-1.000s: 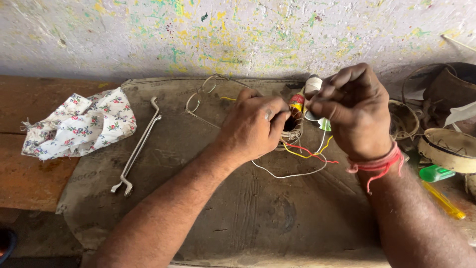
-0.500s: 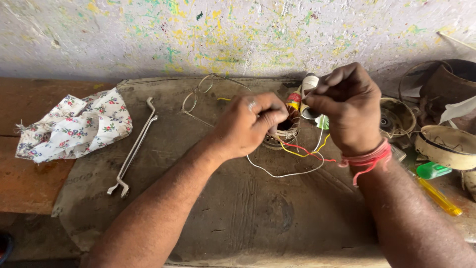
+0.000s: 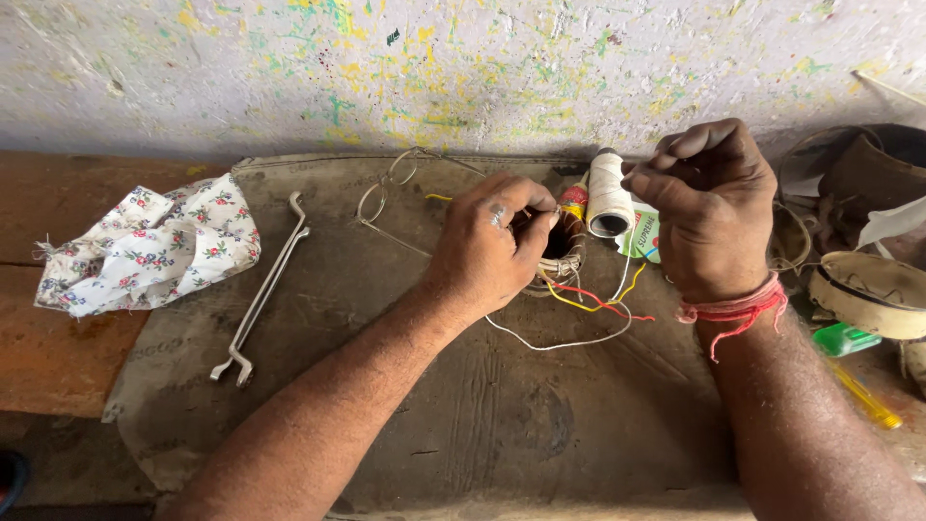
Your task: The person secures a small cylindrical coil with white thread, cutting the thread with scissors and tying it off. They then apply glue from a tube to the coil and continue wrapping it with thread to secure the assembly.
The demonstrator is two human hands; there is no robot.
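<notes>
Between my 2 hands, the left hand (image 3: 492, 241) pinches the small wire coil (image 3: 562, 253) on the table's mat (image 3: 463, 405). Since a second ago, the right hand (image 3: 709, 207) has lifted, fingers closed on fine thread, I judge, beside the white spool (image 3: 608, 191); wrench (image 3: 262, 289) and floral cloth (image 3: 145, 246) lie leftward.

Brightness: even, soft daylight; nothing dim, nothing blown out.
Source: seems to come from above and in front; the paint-flecked wall (image 3: 463, 68) is the brightest area.
Shadows: soft, short ones under the left hand (image 3: 492, 246) and right hand (image 3: 709, 207); a dark band at the wall's foot.
Glare: faint sheen on the metal tool (image 3: 262, 294).
Sharpness: centre crisp; forearms at the bottom edge slightly soft.
Distortion: mild wide-angle stretch at the corners.
</notes>
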